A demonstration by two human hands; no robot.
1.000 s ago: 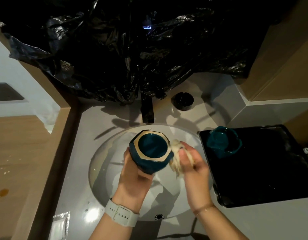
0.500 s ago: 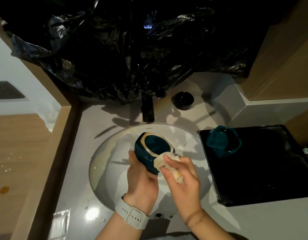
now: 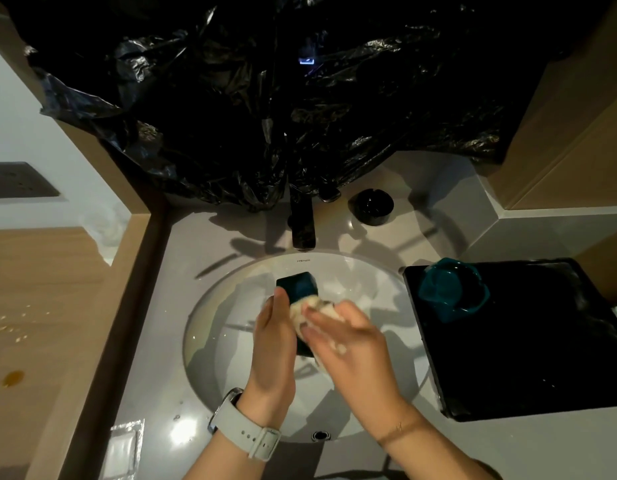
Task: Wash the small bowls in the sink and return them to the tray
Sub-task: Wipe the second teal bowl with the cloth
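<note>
Head view: a dark teal bowl (image 3: pixel 297 285) held over the white sink basin (image 3: pixel 210 327), below the black faucet (image 3: pixel 302 223). The left hand (image 3: pixel 274 344) grips the bowl from its left side, thumb against the wall. The right hand (image 3: pixel 348 344) presses a pale cloth (image 3: pixel 301 315) to the bowl, fingers curled around the cloth. A second teal bowl (image 3: pixel 452 289) sits at the near-left corner of the black tray (image 3: pixel 542 358), right of the basin. Black plastic sheeting (image 3: pixel 265 116) hangs behind the faucet.
</note>
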